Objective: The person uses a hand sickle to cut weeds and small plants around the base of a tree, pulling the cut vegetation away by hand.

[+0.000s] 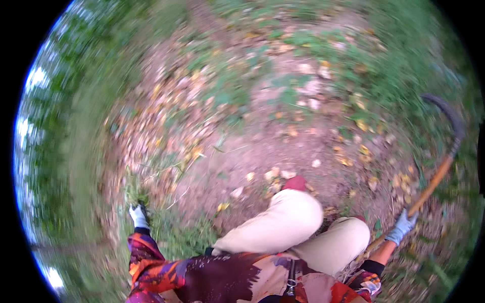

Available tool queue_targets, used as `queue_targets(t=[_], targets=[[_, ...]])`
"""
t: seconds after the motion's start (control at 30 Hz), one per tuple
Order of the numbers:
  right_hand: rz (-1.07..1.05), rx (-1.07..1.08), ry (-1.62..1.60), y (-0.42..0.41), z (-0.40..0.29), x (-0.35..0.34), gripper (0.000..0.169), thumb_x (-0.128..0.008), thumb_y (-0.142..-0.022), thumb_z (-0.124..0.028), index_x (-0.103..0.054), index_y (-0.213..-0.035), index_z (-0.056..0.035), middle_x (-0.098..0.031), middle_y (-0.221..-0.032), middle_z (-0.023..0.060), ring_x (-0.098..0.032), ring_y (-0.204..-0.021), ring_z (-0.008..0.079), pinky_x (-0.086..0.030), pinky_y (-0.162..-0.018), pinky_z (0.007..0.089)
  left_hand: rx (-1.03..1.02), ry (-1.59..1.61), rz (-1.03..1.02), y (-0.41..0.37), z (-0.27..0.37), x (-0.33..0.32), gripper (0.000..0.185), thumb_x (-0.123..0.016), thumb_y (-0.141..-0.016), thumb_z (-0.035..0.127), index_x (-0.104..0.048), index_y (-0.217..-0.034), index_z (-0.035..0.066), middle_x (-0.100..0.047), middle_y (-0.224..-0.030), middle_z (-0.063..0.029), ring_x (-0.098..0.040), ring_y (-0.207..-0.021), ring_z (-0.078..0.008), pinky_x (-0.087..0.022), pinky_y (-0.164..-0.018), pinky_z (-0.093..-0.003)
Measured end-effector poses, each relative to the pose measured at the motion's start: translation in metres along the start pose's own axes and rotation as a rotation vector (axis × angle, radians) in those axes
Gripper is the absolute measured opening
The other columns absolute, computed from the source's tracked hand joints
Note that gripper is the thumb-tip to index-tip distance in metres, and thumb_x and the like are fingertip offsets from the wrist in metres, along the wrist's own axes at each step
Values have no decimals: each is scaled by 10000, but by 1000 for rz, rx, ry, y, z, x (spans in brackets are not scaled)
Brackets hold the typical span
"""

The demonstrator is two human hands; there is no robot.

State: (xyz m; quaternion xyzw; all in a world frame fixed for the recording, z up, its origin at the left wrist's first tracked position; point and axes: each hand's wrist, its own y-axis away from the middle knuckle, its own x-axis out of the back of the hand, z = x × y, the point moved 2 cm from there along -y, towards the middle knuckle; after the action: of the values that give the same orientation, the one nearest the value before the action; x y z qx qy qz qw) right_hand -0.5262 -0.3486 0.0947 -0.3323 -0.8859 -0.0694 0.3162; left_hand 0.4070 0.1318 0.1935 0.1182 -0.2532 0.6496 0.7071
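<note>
My right hand (402, 227), in a light blue work glove, grips the wooden handle (432, 183) of a sickle out to my right. Its dark curved blade (451, 115) arcs up and back towards the left, above grass. Out to my left, my gloved left hand (139, 216) is closed around a tuft of green grass (135, 191). Blur hides whether that tuft is cut or still rooted. Both arms are spread wide apart, with my bent knees in pale trousers (284, 217) between them.
Bare soil (261, 151) strewn with yellow and brown fallen leaves (343, 161) lies before me. Low green plants (295, 91) grow farther ahead. Cut-looking grass (185, 235) lies beside my left leg. Thin dry stems (180, 197) cross the ground near the left hand. A trunk (206, 17) stands at the top.
</note>
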Motion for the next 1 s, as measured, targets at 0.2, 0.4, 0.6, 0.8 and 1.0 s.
queue_targets(t=[0.2,0.4,0.6,0.8,1.0], targets=[[-6,264,-185,-8,-110,-11,532,-685,-706,-146,-446,-1132,65,-546,-1036,136,-540,-862,190,-466,-721,304,356,-438,754,108,-31,225,283,-542,-713,132,-540,-963,-1,-592,-773,-98,-536,-644,-225,-416,-598,-330],[-227,293,-379,14,-187,-35,459,-659,-724,-115,-464,-1109,40,-551,-1031,129,-550,-810,151,-485,-646,272,663,-827,718,195,-101,313,467,-490,-716,187,-464,-1157,35,-542,-1069,-185,-514,-981,-321,-394,-837,-339],[-182,454,-398,82,-263,-26,349,-620,-734,-65,-493,-1055,-13,-559,-913,68,-543,-704,136,-471,-552,237,788,-1047,154,194,-161,244,648,-613,-670,383,-435,-1183,29,-503,-1117,-200,-492,-1035,-289,-368,-873,-362],[-348,218,-395,102,-248,-18,345,-588,-716,-15,-464,-1038,-24,-531,-722,19,-474,-518,77,-375,-399,221,988,-1067,-691,87,-117,193,642,-659,-591,526,-568,-1036,71,-577,-996,-149,-555,-937,-287,-463,-731,-362],[-404,142,-193,93,-144,-45,460,-598,-674,8,-411,-1091,-32,-508,-682,26,-458,-477,95,-378,-400,237,237,-1748,-264,24,133,52,639,-676,-580,487,-509,-1075,118,-469,-1113,-81,-536,-913,-230,-454,-670,-402]])
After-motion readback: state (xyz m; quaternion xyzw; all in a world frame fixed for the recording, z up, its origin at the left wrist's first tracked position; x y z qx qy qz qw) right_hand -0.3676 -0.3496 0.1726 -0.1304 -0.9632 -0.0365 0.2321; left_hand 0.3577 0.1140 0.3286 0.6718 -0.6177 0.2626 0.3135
